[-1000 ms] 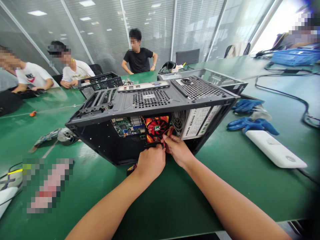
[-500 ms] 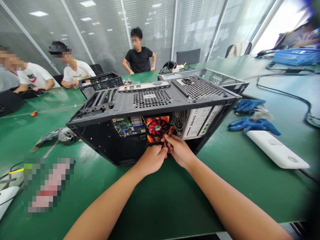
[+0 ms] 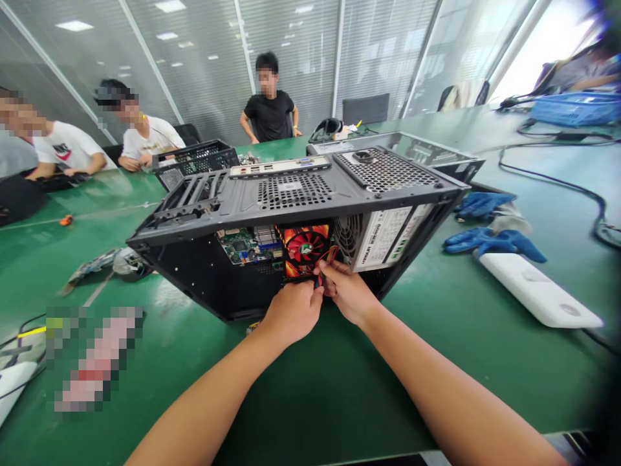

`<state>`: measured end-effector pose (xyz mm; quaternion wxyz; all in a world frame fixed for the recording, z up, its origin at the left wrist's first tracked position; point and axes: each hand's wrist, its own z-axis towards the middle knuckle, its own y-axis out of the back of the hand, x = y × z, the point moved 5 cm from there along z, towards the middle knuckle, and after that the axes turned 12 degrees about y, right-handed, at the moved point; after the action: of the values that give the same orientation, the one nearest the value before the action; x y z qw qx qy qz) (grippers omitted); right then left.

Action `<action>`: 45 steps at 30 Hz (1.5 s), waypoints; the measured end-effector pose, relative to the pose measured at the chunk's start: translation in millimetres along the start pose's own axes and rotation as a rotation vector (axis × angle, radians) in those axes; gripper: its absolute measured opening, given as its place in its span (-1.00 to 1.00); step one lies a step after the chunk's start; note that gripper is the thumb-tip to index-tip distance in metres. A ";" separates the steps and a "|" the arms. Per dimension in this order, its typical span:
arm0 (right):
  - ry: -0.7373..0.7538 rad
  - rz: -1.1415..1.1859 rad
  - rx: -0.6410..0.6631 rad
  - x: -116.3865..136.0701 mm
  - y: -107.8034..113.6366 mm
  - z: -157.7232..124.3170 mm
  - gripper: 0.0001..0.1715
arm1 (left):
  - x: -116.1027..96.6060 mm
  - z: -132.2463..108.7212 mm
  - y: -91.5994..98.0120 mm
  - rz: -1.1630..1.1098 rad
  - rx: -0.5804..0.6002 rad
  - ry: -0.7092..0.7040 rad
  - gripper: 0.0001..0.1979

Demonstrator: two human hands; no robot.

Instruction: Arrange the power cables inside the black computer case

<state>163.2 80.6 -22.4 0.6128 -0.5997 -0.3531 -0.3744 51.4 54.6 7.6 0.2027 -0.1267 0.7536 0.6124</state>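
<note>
A black computer case (image 3: 233, 220) lies in front of me with its side open towards me. Inside show a green motherboard (image 3: 240, 246), a red cooling fan (image 3: 306, 249) and a power supply (image 3: 383, 239) with a white label. Below the fan, my right hand (image 3: 347, 288) is closed on thin coloured cables (image 3: 332, 254). My left hand (image 3: 297, 307) meets it from the left, its thumb and fingers pinched on the same cables. The cable ends are hidden between my fingers. A small yellowish piece (image 3: 253, 327) peeks out beside my left wrist.
Blue work gloves (image 3: 495, 243) and a white power strip (image 3: 538, 291) lie on the green table (image 3: 485, 388) to the right. Another open case (image 3: 194, 162) stands behind mine. Several people, one in a black shirt (image 3: 269, 116), sit across the table. A blue basket (image 3: 575, 109) stands far right.
My left hand has shifted slightly left and turned a little, still at the cables. The yellowish piece by my left wrist has come into view. My right hand has barely moved.
</note>
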 end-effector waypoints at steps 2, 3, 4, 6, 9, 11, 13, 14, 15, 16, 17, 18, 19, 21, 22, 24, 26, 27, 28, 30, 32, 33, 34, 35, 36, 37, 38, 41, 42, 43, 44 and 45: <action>0.018 -0.014 -0.004 -0.3 -0.3 0.2 -0.54 | 0.0 -3.1 -1.0 0.143 -0.052 0.019 -0.63; 0.023 -0.018 -0.005 -0.5 -0.5 0.3 -0.53 | -0.6 -4.5 -1.5 0.199 -0.065 0.023 -0.62; 0.026 -0.022 -0.003 -0.9 -0.7 0.4 -0.53 | -1.5 -5.7 -1.8 0.246 -0.073 0.029 -0.61; 0.032 -0.029 -0.005 -1.5 -0.7 0.7 -0.52 | -3.5 -6.9 -1.8 0.314 -0.084 0.043 -0.60; 0.031 -0.028 -0.015 -2.9 -0.3 0.9 -0.52 | -5.9 -6.8 -1.3 0.365 -0.093 0.060 -0.58; 0.029 -0.029 -0.022 -3.8 -0.1 0.9 -0.52 | -6.0 -6.7 -1.2 0.371 -0.097 0.071 -0.58; 0.028 -0.029 -0.021 -4.4 -0.2 0.8 -0.52 | -4.4 -6.7 -0.9 0.353 -0.097 0.092 -0.59; 0.026 -0.028 -0.020 -4.7 -0.2 0.8 -0.52 | -3.4 -6.6 -0.7 0.332 -0.093 0.096 -0.60; 0.024 -0.025 -0.020 -4.9 -0.2 0.9 -0.51 | -2.6 -6.3 -0.4 0.301 -0.087 0.095 -0.62; 0.021 -0.022 -0.021 -4.9 0.0 0.9 -0.51 | -1.9 -5.7 -0.1 0.259 -0.078 0.088 -0.63; 0.019 -0.019 -0.023 -4.8 0.3 1.0 -0.51 | -1.4 -4.7 0.2 0.202 -0.064 0.073 -0.65; 0.017 -0.014 -0.025 -4.6 0.7 1.1 -0.52 | -1.3 -3.4 0.4 0.127 -0.043 0.052 -0.67; 0.012 -0.007 -0.023 -4.3 0.9 1.0 -0.53 | -1.0 -1.8 0.1 0.032 -0.005 0.034 -0.69; -0.002 0.019 -0.010 -3.5 0.7 0.5 -0.54 | 0.3 1.6 -2.7 -0.218 0.127 0.027 -0.68; -0.010 0.037 -0.001 -2.9 0.3 0.1 -0.54 | 1.3 2.8 -5.1 -0.366 0.218 0.047 -0.66; -0.022 0.066 0.018 -1.4 -0.7 -1.1 -0.55 | 3.5 3.4 -10.6 -0.659 0.407 0.128 -0.60; -0.029 0.076 0.033 0.0 -1.5 -2.2 -0.56 | 4.5 2.1 -14.0 -0.896 0.550 0.211 -0.55; -0.030 0.074 0.036 0.6 -1.7 -2.5 -0.56 | 4.4 1.2 -14.8 -0.983 0.605 0.238 -0.55; -0.030 0.072 0.037 1.1 -1.7 -2.8 -0.56 | 4.2 0.3 -15.0 -1.052 0.647 0.256 -0.57; -0.042 0.079 0.046 1.2 -2.2 -3.2 -0.56 | 4.3 -0.7 -14.7 -1.148 0.702 0.281 -0.62; -0.060 0.107 0.063 0.7 -3.2 -3.4 -0.57 | 5.5 -0.8 -15.3 -1.216 0.735 0.312 -0.67; -0.068 0.124 0.071 0.6 -3.8 -3.5 -0.58 | 6.1 -0.6 -16.2 -1.246 0.753 0.329 -0.68; -0.073 0.142 0.078 0.6 -4.3 -3.5 -0.59 | 6.7 -0.4 -17.5 -1.275 0.773 0.345 -0.69; -0.075 0.160 0.077 0.7 -4.5 -3.5 -0.61 | 7.2 0.0 -18.6 -1.303 0.786 0.356 -0.70; -0.077 0.175 0.073 0.8 -4.5 -3.5 -0.62 | 7.7 0.7 -19.8 -1.326 0.791 0.366 -0.70; -0.086 0.185 0.069 0.5 -4.4 -3.5 -0.63 | 8.3 1.4 -20.7 -1.344 0.791 0.376 -0.70; -0.101 0.193 0.068 -0.2 -4.4 -3.7 -0.63 | 8.8 2.1 -21.6 -1.359 0.788 0.387 -0.70; -0.138 0.209 0.070 -2.5 -3.6 -3.7 -0.62 | 8.0 2.4 -23.4 -1.399 0.824 0.425 -0.70; -0.142 0.215 0.077 -3.1 -3.4 -3.5 -0.62 | 6.8 1.8 -23.6 -1.414 0.857 0.436 -0.70; -0.142 0.222 0.085 -3.4 -3.3 -3.3 -0.62 | 5.6 1.3 -23.4 -1.430 0.886 0.444 -0.71; -0.138 0.229 0.092 -3.3 -3.1 -3.1 -0.63 | 4.4 0.7 -22.9 -1.442 0.913 0.452 -0.71; -0.134 0.232 0.097 -3.1 -3.1 -3.0 -0.63 | 3.3 0.1 -22.3 -1.452 0.939 0.459 -0.71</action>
<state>159.0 77.7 -23.8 0.6551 -0.6299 -0.3394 -0.2426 58.3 50.0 -13.4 0.4155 -0.5959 0.6826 -0.0791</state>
